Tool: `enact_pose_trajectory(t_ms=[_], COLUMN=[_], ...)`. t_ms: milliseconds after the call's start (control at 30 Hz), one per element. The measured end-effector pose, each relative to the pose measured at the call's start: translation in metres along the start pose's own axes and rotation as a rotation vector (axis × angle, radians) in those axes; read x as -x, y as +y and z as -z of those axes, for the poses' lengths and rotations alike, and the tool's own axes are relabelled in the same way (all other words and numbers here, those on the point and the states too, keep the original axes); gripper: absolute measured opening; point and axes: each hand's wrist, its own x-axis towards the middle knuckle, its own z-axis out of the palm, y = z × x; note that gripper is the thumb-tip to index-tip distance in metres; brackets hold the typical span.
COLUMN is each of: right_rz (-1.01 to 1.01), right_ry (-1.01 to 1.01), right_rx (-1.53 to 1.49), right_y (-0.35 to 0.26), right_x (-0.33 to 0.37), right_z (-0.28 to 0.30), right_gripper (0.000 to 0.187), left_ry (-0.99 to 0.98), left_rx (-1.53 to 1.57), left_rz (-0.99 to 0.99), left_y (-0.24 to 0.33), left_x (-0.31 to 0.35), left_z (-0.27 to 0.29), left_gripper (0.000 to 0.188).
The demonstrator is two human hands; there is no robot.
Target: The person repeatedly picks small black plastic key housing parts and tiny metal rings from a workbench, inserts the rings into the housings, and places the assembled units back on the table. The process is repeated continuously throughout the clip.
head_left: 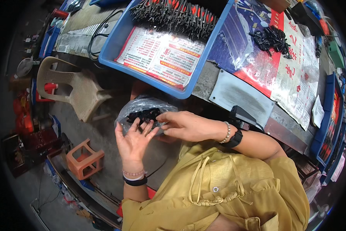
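A clear plastic bag (pixel 123 115) gapes just in front of me, with small black parts (pixel 144 114) inside. My left hand (pixel 135 139) is at the bag's near side, palm up, fingers spread over its mouth; I see nothing held in it. From the right, my right hand (pixel 186 125) reaches to the bag's right rim. Its fingers are bent but apart, their tips close to the left hand's fingertips, and no part shows between them. The lower part of the bag is hidden behind my hands.
Beyond the bag, a blue tray (pixel 106 57) on the workbench holds rows of thin black-and-red parts. A heap of black pieces (pixel 271 40) lies at the right, past a grey plate (pixel 240 90). A beige chair (pixel 80 90) and an orange stool (pixel 84 158) stand left.
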Motion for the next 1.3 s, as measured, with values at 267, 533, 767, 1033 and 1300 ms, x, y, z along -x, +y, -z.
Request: enact_pose_trajectory(t_ms=[267, 533, 767, 1033, 1300], right_rz=[-0.057, -0.128, -0.164, -0.188, -0.199], right_ry=[-0.038, 0.249, 0.721, 0.990, 0.895], right_rx=[0.031, -0.086, -0.295, -0.495, -0.111], right_y=[-0.037, -0.064, -0.074, -0.042, -0.041], right_x=[0.067, 0.167, 0.279, 0.310, 0.293], right_z=[0.046, 0.091, 0.118, 0.103, 0.108], right_gripper=[0.026, 0.021, 0.016, 0.015, 0.015], left_ry=[0.002, -0.466, -0.844, -0.701, -0.584], left_rx=[-0.197, -0.673, -1.291, -1.821, -2.077], left_rz=[0.017, 0.030, -0.299, -1.601, -1.471], left_y=[-0.016, -0.121, -0.234, -0.273, -0.269], left_x=[0.021, 0.026, -0.039, -0.151, -0.177], left_z=[-0.014, -0.116, -0.213, -0.254, -0.254], left_gripper=[0.052, 0.018, 0.023, 0.037, 0.013])
